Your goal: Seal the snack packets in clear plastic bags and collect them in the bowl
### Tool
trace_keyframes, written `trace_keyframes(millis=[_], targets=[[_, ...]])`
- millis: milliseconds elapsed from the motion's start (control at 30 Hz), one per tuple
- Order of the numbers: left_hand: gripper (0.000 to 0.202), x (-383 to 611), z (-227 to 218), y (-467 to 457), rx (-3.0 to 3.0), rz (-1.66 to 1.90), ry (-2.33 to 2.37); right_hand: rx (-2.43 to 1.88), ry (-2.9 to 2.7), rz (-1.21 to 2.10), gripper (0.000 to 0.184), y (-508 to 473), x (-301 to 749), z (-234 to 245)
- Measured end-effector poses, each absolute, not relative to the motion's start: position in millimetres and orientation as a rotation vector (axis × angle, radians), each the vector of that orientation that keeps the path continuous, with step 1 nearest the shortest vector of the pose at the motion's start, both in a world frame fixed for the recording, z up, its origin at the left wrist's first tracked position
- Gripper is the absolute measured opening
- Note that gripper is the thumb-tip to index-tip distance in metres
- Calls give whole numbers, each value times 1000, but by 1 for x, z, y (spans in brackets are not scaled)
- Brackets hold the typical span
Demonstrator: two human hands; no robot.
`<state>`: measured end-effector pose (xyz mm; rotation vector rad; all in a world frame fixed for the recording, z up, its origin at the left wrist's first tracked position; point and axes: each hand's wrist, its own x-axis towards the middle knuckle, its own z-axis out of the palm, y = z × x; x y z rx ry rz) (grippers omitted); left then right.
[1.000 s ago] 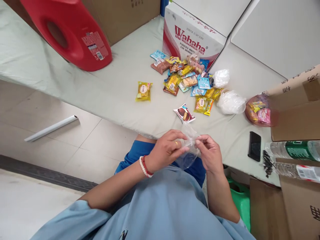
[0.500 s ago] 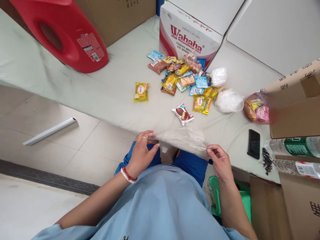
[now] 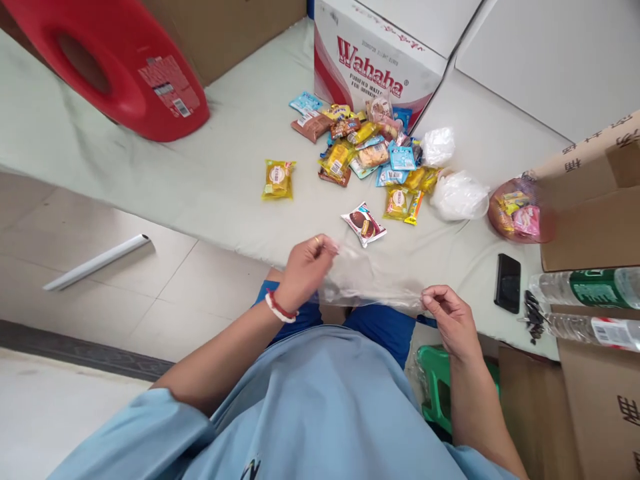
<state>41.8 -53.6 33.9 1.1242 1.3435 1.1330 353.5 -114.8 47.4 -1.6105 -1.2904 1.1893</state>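
Note:
A clear plastic bag is stretched flat between my two hands over the table's near edge. My left hand, with a ring and a red-and-white bracelet, pinches its left corner. My right hand pinches the right corner, fingers curled. Just beyond the bag lies a brown-and-white snack packet. A pile of several small snack packets sits farther back, with one yellow packet apart to the left.
A red jug lies at the far left and a Wahaha carton behind the pile. To the right are crumpled white bags, a filled red bag, a black phone, keys, water bottles, cardboard boxes. A green stool stands below.
The bag, first bunched between both hands near my chest, was pulled wide and flat. My left hand has since lifted its corner up and forward over the table; my right hand stayed low.

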Motion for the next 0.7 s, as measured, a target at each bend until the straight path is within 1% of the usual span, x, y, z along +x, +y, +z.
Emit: trace_keyframes(millis=[100, 200, 267, 367, 433, 467, 533, 600, 667, 700], targets=[[23, 40, 34, -53, 689, 1218, 1218, -1748, -1329, 1252, 37, -119, 369, 42], [26, 48, 36, -61, 633, 1172, 1121, -1760, -1407, 1152, 50, -116, 364, 40], [35, 54, 38, -67, 709, 1106, 1012, -1690, -1439, 1047, 64, -108, 351, 39], [58, 55, 40, -75, 889, 985, 855, -1641, -1463, 948, 79, -85, 331, 34], [68, 49, 41, -77, 1012, 890, 770, -1640, -1438, 994, 86, -68, 322, 30], [71, 45, 42, -77, 1062, 852, 738, -1616, -1413, 1080, 89, -60, 319, 29], [74, 37, 42, -77, 1135, 793, 687, -1494, -1360, 1337, 88, -48, 314, 27], [79, 32, 41, -76, 1146, 753, 647, -1337, -1339, 1585, 80, -42, 309, 27], [82, 28, 40, -73, 1090, 722, 636, -1268, -1342, 1691, 65, -39, 303, 29], [83, 26, 38, -71, 1038, 723, 647, -1272, -1329, 1675, 56, -38, 301, 30]])
